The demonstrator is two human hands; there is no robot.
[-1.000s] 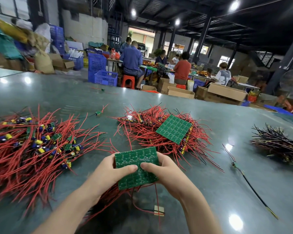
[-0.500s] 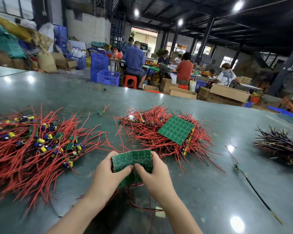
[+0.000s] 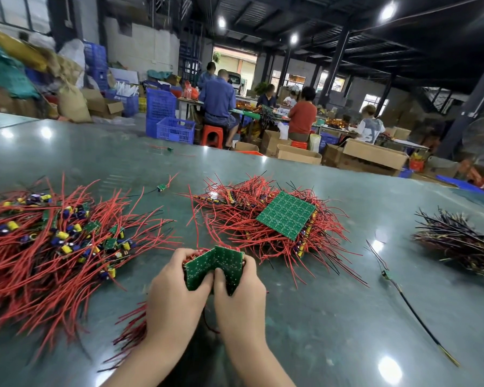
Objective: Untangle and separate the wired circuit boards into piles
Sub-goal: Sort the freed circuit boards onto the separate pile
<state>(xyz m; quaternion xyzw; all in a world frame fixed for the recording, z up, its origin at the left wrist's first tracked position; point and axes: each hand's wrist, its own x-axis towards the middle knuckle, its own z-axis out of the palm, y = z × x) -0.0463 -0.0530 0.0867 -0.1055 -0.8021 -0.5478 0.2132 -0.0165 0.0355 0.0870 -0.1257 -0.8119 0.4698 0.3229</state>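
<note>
A green circuit board panel point(image 3: 215, 265) is bent into a V along its middle, held over the table in front of me. My left hand point(image 3: 176, 291) grips its left half and my right hand point(image 3: 239, 294) grips its right half, thumbs pressed at the fold. Red wires hang beneath the panel toward me. A big pile of small boards with red wires point(image 3: 48, 247) lies at the left. A second red-wired pile point(image 3: 252, 219) sits in the centre with a flat green panel point(image 3: 287, 215) on top.
A dark-wired bundle point(image 3: 464, 244) lies at the right edge of the glossy green table point(image 3: 347, 317). Single wired boards lie loose point(image 3: 386, 275) point(image 3: 161, 187). Beyond the table, several people sit working among blue crates point(image 3: 175, 129) and cardboard boxes point(image 3: 375, 155).
The panel, flat a second ago, has been folded along its middle between both hands. My hands have drawn closer together and the view has shifted slightly.
</note>
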